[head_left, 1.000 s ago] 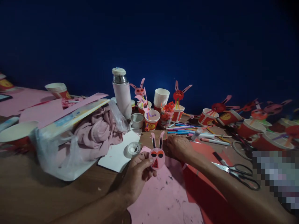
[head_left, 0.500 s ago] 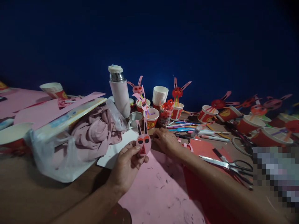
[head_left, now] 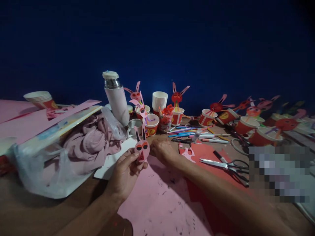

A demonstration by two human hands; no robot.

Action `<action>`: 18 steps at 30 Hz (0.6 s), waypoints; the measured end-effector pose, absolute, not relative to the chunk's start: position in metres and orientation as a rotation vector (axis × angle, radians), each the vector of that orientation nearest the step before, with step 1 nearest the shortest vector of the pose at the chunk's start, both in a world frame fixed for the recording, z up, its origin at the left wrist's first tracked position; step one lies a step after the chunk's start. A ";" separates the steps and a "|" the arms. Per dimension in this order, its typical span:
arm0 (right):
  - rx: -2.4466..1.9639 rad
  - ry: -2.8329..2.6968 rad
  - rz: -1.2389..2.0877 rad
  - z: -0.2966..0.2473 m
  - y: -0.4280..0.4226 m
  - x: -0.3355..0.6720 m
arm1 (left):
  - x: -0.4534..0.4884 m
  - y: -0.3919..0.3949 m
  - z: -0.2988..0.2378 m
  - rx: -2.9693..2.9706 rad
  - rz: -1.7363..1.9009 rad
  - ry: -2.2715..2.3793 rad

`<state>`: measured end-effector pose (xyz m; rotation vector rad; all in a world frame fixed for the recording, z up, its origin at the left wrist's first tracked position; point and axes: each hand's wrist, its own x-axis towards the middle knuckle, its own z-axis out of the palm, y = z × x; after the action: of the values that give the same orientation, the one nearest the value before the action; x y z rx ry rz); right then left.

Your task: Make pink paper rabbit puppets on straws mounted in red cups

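My left hand [head_left: 126,172] pinches a pink paper rabbit face [head_left: 142,152] between thumb and fingers. The face has black ears, black eyes under red brows and a red triangular nose, and it is held upright. Just to its right, my right hand [head_left: 164,152] is closed with curled fingers over the upper end of the pink paper sheet [head_left: 167,196]. Its fingertips are hidden, so I cannot make out what they hold. Behind the hands, a paper cup [head_left: 150,124] bears another pink rabbit cutout [head_left: 141,110].
A plastic bag [head_left: 49,180] with mauve cloth [head_left: 91,139] lies left, by a thermos [head_left: 115,101]. Several pens [head_left: 192,131] lie behind my right hand. Scissors [head_left: 226,165] rest on red paper [head_left: 205,152]. More cups with paper rabbits [head_left: 267,134] stand right.
The whole scene has shifted left as my view turned right. Both hands keep nearly the same pose, with the rabbit face still in my left hand.
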<state>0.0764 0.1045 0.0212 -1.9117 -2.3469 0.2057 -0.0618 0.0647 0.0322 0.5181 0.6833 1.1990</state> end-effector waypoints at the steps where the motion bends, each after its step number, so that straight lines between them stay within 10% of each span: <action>1: -1.917 -2.338 0.212 0.023 0.102 0.077 | -0.062 0.064 0.032 0.520 1.197 0.688; 18: -2.315 -2.043 0.000 0.029 0.081 0.170 | -0.059 0.060 0.034 0.592 1.172 0.741</action>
<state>0.1699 0.0814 0.0287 -2.3146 -2.0429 0.0003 -0.0585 0.0603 0.0343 0.5922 0.7411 1.1725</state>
